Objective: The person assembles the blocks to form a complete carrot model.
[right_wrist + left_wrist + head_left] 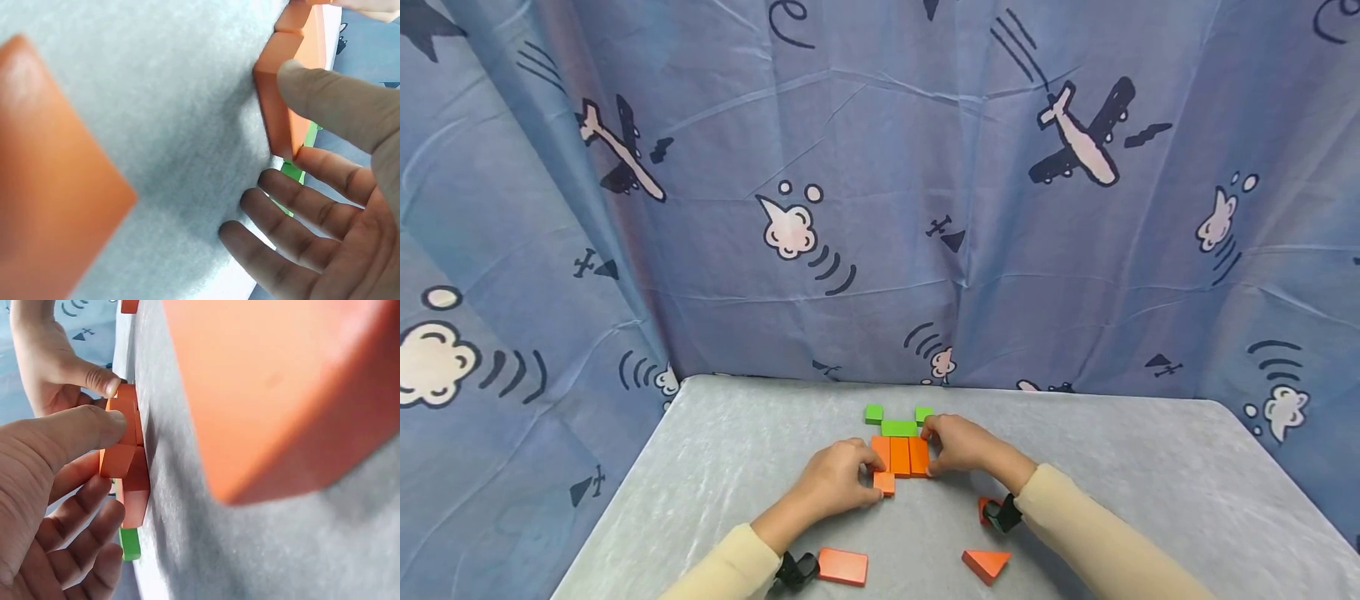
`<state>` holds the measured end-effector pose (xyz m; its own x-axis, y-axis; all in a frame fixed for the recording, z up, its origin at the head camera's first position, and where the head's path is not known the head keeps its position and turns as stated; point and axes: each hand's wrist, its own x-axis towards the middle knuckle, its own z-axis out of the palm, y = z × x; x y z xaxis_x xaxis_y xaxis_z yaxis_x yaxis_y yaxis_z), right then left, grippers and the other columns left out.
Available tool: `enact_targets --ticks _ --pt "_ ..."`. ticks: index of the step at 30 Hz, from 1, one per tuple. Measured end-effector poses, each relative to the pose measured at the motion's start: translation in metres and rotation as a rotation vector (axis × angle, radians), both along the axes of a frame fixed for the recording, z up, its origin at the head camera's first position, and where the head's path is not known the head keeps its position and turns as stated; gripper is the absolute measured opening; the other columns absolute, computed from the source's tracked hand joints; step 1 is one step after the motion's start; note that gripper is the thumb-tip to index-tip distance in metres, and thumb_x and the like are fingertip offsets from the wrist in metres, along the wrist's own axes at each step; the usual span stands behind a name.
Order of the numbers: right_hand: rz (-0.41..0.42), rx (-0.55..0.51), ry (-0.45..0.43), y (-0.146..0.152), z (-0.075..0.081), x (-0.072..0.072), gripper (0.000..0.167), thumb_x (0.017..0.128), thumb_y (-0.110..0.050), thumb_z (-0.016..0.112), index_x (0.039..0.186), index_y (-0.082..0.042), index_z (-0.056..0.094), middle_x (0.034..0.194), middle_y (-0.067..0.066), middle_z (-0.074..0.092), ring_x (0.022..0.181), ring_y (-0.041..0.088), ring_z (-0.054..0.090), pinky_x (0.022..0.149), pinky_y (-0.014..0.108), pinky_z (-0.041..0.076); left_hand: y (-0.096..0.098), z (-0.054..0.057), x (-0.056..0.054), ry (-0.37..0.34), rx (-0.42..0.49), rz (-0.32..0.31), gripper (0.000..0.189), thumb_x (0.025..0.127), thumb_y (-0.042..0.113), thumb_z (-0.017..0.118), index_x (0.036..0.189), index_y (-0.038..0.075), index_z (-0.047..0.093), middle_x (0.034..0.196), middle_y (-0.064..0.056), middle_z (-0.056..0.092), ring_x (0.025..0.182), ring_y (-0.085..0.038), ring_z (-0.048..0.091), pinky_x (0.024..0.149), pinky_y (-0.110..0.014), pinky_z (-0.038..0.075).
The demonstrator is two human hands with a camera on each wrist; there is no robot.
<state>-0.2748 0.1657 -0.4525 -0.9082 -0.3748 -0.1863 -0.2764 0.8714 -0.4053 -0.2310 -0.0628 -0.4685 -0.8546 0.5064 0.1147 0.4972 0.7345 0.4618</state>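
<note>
Three upright-lying orange rectangular blocks [899, 457] sit side by side on the table. My left hand [842, 477] pinches a small orange cube [883, 484] between thumb and forefinger at the near end of the leftmost one. At the row's right side, my right hand [961, 446] grips the rightmost orange block [919, 457] by its ends, thumb near and forefinger far; the other fingers are spread in the right wrist view. Behind the row lies a green rectangular block [898, 428], with a green cube [874, 413] at its left corner and another green cube [923, 412] at its right.
An orange rectangular block [842, 567] lies near the left wrist. Towards the front right is an orange triangular block [987, 564]; another orange piece [982, 510] is partly covered by the right wrist's camera. A blue printed curtain [880, 250] hangs behind the grey-covered table [737, 433].
</note>
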Motion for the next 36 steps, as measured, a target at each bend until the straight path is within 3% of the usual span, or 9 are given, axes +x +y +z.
enact_targets --ticks 19,36 --pt "0.054 -0.014 0.007 0.0009 0.0076 0.0039 0.036 0.067 -0.013 0.083 0.095 -0.006 0.063 0.081 0.002 0.057 0.073 0.015 0.049 0.069 0.031 0.044 0.0049 -0.0051 -0.0040 0.015 -0.008 -0.005 0.022 0.067 0.025 0.081 0.087 0.022 0.071 0.081 0.011 0.059 0.068 0.000 0.049 0.062 -0.019 0.043" --pt "0.035 0.022 0.011 -0.0030 0.0058 0.0036 0.041 0.067 -0.016 0.086 0.101 -0.009 0.063 0.089 0.002 0.062 0.080 0.015 0.052 0.079 0.037 0.049 0.0029 -0.0077 -0.0051 -0.020 0.018 -0.004 0.021 0.069 0.029 0.084 0.083 0.023 0.069 0.077 0.014 0.058 0.068 0.002 0.049 0.062 -0.017 0.043"
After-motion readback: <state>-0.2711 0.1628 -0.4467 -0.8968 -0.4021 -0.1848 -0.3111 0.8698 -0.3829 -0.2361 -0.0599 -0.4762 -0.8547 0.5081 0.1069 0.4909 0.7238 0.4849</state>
